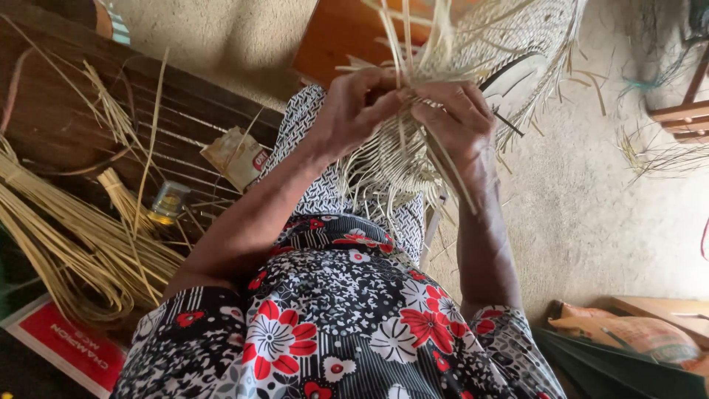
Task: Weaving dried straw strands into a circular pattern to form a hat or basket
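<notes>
- My left hand [362, 103] and right hand [458, 122] both pinch pale strips of the half-woven basket [413, 159] above my lap.
- Left of basket: straw bundle [66, 244], small bottle [170, 201] on dark wooden bench [59, 118].
- Right: sandy floor [598, 214].

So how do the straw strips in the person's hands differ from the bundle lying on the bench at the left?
The woven piece is interlaced into a tight curved mat, its loose ends sticking up; the bundle is unwoven, its long strips lying side by side in a bend. The woven piece is held up over the lap by the left hand and right hand; the bundle rests untouched on the dark bench. The woven strips look paler, the bundle yellower. Both look like the same flat straw.
</notes>
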